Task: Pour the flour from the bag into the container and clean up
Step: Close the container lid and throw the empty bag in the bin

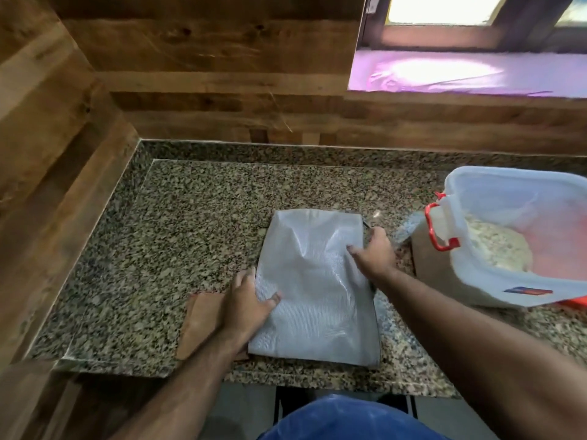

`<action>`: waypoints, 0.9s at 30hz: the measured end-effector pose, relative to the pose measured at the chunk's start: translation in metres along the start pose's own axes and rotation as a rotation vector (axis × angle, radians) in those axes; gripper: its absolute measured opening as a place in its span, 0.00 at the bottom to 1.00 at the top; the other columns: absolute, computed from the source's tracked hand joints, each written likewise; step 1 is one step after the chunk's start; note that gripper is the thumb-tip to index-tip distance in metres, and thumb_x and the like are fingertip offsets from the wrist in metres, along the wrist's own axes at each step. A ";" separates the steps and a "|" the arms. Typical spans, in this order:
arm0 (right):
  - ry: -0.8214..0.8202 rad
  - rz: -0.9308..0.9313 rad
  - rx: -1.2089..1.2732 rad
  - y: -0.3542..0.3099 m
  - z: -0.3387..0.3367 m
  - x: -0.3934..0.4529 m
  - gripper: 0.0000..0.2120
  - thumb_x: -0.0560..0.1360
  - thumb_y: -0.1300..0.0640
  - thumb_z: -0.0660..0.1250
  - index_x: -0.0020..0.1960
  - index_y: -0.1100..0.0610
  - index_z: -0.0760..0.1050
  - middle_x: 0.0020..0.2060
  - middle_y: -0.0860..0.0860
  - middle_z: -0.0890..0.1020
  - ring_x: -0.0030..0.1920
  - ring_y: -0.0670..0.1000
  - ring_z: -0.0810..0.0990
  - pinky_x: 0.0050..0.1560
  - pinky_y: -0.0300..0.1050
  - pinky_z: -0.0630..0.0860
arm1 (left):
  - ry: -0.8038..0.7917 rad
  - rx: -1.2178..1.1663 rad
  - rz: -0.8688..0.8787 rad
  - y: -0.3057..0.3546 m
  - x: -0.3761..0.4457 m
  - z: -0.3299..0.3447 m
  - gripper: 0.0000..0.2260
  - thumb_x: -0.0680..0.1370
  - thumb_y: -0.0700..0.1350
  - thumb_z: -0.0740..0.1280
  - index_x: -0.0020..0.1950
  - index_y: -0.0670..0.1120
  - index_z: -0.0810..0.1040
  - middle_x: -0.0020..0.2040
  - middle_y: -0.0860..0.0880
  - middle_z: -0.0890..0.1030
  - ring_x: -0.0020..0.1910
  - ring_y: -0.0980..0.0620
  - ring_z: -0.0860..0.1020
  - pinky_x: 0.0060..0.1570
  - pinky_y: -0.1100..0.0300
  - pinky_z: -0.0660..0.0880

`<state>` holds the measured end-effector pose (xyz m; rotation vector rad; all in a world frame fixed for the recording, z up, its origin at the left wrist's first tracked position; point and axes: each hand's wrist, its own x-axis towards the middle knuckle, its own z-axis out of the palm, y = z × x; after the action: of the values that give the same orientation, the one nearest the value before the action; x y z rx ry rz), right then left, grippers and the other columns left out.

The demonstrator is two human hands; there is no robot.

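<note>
A flat, silvery-grey bag lies on the granite counter near its front edge, looking slack and flattened. My left hand rests on the bag's left edge, thumb on top of it. My right hand holds the bag's upper right edge, fingers curled over it. To the right stands a clear plastic container with red handles, open at the top, with pale flour inside.
A brown paper or card piece lies under my left forearm. Wooden walls close the counter at the back and left. A window sill is at the upper right. The counter's front edge runs just below the bag.
</note>
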<state>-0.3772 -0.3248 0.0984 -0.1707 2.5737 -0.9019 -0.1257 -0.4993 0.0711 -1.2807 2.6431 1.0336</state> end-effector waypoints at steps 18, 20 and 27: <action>-0.434 -0.645 -0.851 0.038 0.066 -0.033 0.42 0.82 0.25 0.43 0.84 0.44 0.27 0.83 0.50 0.28 0.83 0.58 0.28 0.83 0.68 0.37 | -0.315 0.660 0.428 0.003 0.002 0.023 0.39 0.82 0.74 0.44 0.86 0.58 0.32 0.86 0.54 0.30 0.85 0.51 0.31 0.81 0.38 0.30; -0.464 -0.634 -0.871 0.035 0.064 -0.033 0.43 0.82 0.26 0.44 0.84 0.44 0.27 0.83 0.50 0.27 0.84 0.59 0.28 0.83 0.69 0.38 | -0.324 0.644 0.402 0.005 0.001 0.022 0.39 0.82 0.74 0.46 0.87 0.59 0.34 0.87 0.54 0.33 0.86 0.52 0.34 0.80 0.37 0.31; -0.433 -0.628 -0.853 -0.029 0.003 -0.026 0.24 0.87 0.38 0.52 0.70 0.50 0.78 0.68 0.53 0.81 0.69 0.58 0.79 0.70 0.60 0.72 | -0.106 0.487 0.410 0.064 0.004 0.002 0.33 0.84 0.70 0.45 0.87 0.59 0.56 0.89 0.54 0.53 0.87 0.50 0.56 0.82 0.34 0.46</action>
<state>-0.3527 -0.3432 0.1232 -1.2971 2.3166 0.1437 -0.1747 -0.4725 0.1035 -0.5897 2.8758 0.4050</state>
